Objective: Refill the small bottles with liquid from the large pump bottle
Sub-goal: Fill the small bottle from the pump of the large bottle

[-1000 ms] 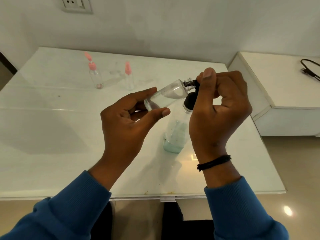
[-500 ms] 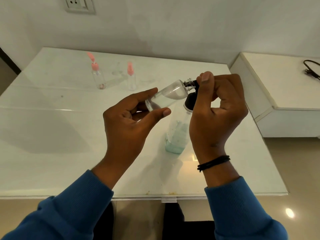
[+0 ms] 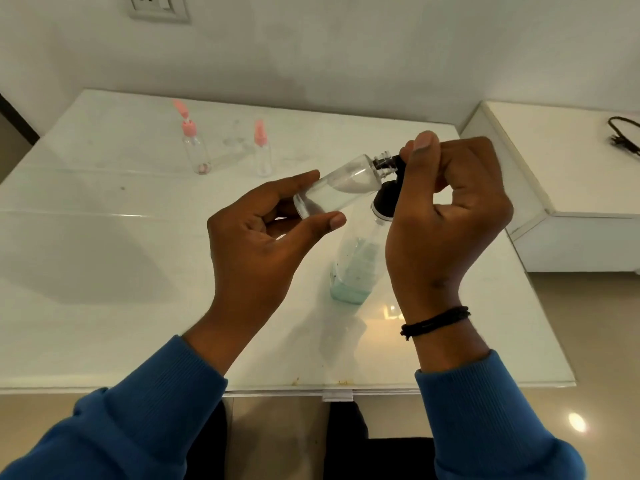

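Observation:
My left hand [image 3: 263, 233] holds a small clear bottle [image 3: 341, 185] by its base, between thumb and fingers, tilted with its open neck up to the right. The neck meets the black nozzle of the large pump bottle [image 3: 356, 268], which stands on the table with pale green liquid at its bottom. My right hand [image 3: 446, 216] curls round the black pump head and hides most of it, thumb on top. A little clear liquid lies inside the small bottle.
Two small clear bottles with pink tops stand at the back of the white table [image 3: 104, 271]: one with its cap flipped up [image 3: 195, 147], one [image 3: 262, 150] to its right. A low white cabinet [image 3: 571, 188] with a black cable [image 3: 623, 133] sits right of the table.
Both hands and the small bottle keep their pose at the pump nozzle; only the view shifts slightly.

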Available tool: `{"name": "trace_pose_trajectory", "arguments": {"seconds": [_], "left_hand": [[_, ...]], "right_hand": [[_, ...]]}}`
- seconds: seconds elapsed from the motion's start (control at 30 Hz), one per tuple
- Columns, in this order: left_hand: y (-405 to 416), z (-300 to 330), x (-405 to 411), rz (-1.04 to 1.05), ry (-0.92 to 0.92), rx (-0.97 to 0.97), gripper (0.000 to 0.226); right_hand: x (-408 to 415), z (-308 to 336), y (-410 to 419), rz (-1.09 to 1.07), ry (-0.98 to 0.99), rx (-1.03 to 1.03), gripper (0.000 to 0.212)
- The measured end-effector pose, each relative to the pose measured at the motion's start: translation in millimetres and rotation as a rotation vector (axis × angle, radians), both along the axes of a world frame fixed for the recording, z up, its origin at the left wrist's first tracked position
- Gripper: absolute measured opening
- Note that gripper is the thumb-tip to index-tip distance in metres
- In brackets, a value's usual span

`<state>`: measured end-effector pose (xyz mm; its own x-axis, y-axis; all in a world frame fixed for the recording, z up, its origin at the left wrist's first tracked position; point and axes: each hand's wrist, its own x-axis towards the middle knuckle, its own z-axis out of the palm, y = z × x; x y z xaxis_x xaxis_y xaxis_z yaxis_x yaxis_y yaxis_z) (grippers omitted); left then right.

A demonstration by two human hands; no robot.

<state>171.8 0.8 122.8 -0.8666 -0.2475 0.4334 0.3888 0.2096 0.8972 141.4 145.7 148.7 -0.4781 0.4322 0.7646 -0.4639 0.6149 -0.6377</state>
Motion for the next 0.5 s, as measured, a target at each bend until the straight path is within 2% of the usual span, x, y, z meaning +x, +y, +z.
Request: {"name": "trace_pose_trajectory", "arguments": {"seconds": [0.5], "left_hand": [[-1.0,-1.2,-0.5,0.004,-0.006,0.003,0.047]], "right_hand": [[-0.4,-6.0,-3.0,0.034,0.013,-0.026,0.027]]}}
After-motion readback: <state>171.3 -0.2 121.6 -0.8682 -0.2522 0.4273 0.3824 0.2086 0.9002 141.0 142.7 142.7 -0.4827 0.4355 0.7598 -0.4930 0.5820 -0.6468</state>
